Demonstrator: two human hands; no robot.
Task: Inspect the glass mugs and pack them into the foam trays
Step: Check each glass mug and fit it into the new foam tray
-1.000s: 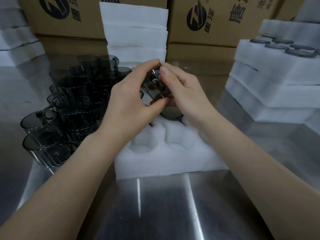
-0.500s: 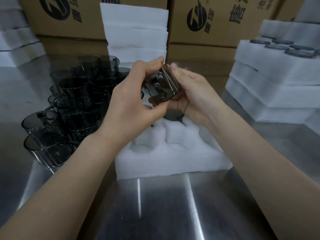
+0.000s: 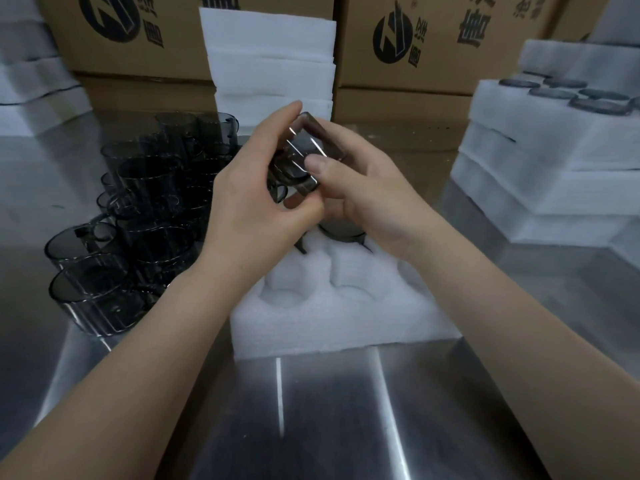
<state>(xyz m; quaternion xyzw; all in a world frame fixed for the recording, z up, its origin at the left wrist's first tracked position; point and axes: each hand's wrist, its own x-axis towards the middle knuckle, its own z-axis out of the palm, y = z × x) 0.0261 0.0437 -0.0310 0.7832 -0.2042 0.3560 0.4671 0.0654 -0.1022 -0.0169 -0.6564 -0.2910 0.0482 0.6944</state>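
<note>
Mug (image 3: 304, 157) tilted (smoky glass), grasped between left hand (image 3: 252, 202) and right hand (image 3: 360, 195), above foam tray (image 3: 332, 306)

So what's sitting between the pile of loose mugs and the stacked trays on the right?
In the head view, the foam tray being filled, with both hands above it turning a dark glass mug.

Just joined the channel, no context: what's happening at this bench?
A person is checking a smoky glass mug, held tilted in both the left hand and right hand above a white foam tray. One mug already sits in the tray; the near pockets are empty. More unpacked mugs crowd the steel table on the left.
</note>
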